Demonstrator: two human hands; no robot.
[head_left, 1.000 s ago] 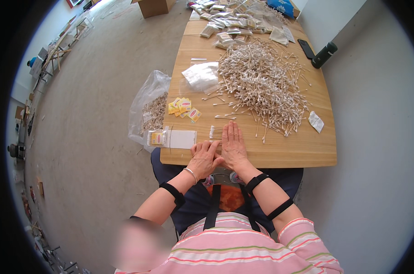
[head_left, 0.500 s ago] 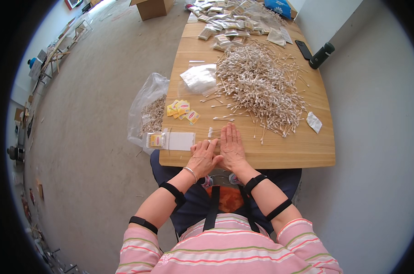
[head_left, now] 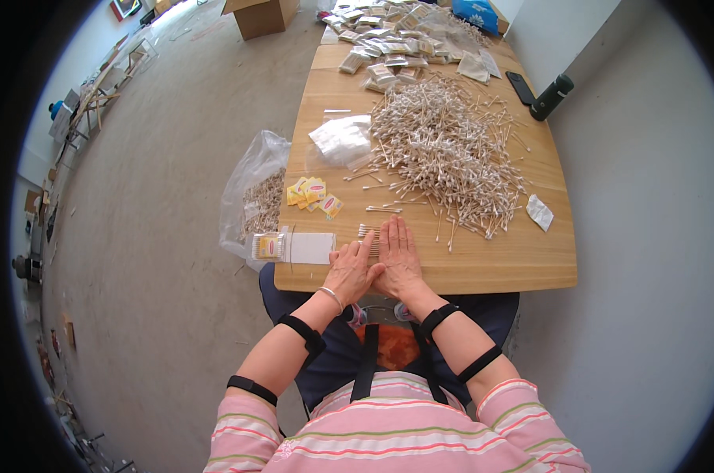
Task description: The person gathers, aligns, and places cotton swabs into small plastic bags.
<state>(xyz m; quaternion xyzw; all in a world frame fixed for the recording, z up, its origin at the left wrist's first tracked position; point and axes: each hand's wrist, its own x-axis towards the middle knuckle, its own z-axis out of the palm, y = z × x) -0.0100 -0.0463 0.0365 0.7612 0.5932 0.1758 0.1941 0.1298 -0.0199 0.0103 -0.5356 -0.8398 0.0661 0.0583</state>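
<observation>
Showing parallel cotton swabs [head_left: 367,230], white-tipped, thin-stemmed, lying on the surface [head_left: 499,264] near its front edge | spreading left grip [head_left: 352,270] loosely over them | laying right grip [head_left: 399,260] flat, pressing fingers together, hiding right ends

2 bare hands [head_left: 349,273], clock centre. White-tipped thin-stemmed cotton swabs [head_left: 444,150], 1 o'clock: too many to count. Overlapping yellow-and-white paper cards [head_left: 331,206], 11: at least 4. 1 flat black phone [head_left: 520,88], 1. 1 dark-green cylindrical bottle [head_left: 552,98], 1–2. 1 crumpled white scrap [head_left: 540,213], 2–3. 1 brown cardboard box [head_left: 264,22], 11.
</observation>
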